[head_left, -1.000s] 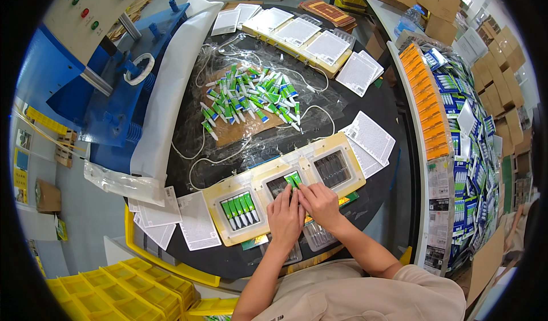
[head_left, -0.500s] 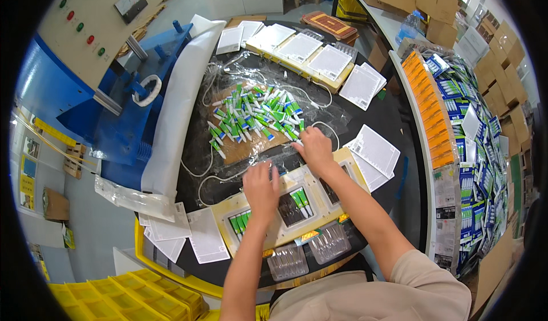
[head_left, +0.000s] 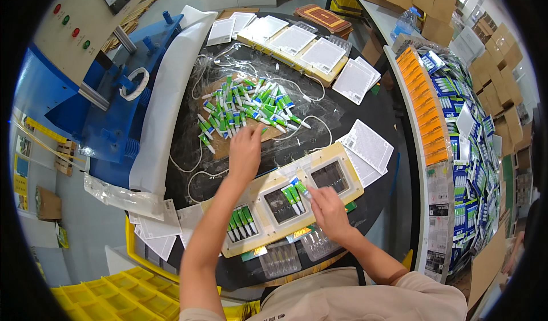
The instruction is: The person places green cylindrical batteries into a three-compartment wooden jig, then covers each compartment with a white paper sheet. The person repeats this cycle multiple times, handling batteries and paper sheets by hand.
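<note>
My right hand (head_left: 331,211) pinches a small green-and-white squeeze tube (head_left: 303,190) over the middle window of a cream-yellow frame tray (head_left: 268,229). Two more tubes (head_left: 293,199) lie side by side in that window. Several tubes (head_left: 241,223) fill a row in the left window; the right window (head_left: 329,176) shows a dark surface. My left hand (head_left: 245,152) reaches to the near edge of a loose pile of the same tubes (head_left: 240,105), its fingers drawn together. What they grip, if anything, is hidden; a green end shows beside the fingertips.
Clear blister trays (head_left: 279,260) lie before the frame. White cards (head_left: 368,145) lie right of it, and a second card-covered frame (head_left: 297,58) stands behind the pile. A blue machine (head_left: 103,118) stands left; packed tubes (head_left: 465,178) fill a large container at right.
My left hand has moved from above the frame out to the pile. My right hand has come back from the pile to the middle window with a tube.
</note>
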{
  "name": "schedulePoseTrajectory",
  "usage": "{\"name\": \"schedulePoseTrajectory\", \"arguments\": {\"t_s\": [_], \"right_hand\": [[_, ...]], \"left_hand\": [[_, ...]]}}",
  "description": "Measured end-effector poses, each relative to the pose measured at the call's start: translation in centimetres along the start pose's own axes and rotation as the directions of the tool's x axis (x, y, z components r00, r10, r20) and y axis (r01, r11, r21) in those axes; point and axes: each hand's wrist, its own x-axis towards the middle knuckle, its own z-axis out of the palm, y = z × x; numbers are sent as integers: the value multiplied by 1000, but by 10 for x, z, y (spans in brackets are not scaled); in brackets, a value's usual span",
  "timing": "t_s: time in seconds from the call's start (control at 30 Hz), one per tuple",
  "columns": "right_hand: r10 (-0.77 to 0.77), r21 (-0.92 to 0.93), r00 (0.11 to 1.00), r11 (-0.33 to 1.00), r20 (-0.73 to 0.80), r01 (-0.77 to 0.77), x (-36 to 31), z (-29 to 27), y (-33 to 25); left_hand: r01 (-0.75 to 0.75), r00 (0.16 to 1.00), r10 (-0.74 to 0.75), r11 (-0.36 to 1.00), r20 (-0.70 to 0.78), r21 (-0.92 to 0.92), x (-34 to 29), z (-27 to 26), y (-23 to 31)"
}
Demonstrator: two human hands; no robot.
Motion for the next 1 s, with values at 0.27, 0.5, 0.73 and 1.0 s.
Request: {"name": "schedulePoseTrajectory", "arguments": {"t_s": [0.27,0.5,0.73,1.0], "right_hand": [[-130,-92,991,987,1,130,-10,25,-10],[-283,-138,959,950,-11,279,-3,24,-10],[-336,-150,942,931,8,334,-12,38,-3],[-355,-134,935,927,-17,350,-14,47,-1]], "left_hand": [[349,885,-442,836,-143,-424,-153,-38,123],[189,956,-247,933,-160,-307,-157,-14,130],[128,989,-142,964,-45,-233,-158,-14,128],[147,989,-144,946,33,-289,-163,-17,124]]}}
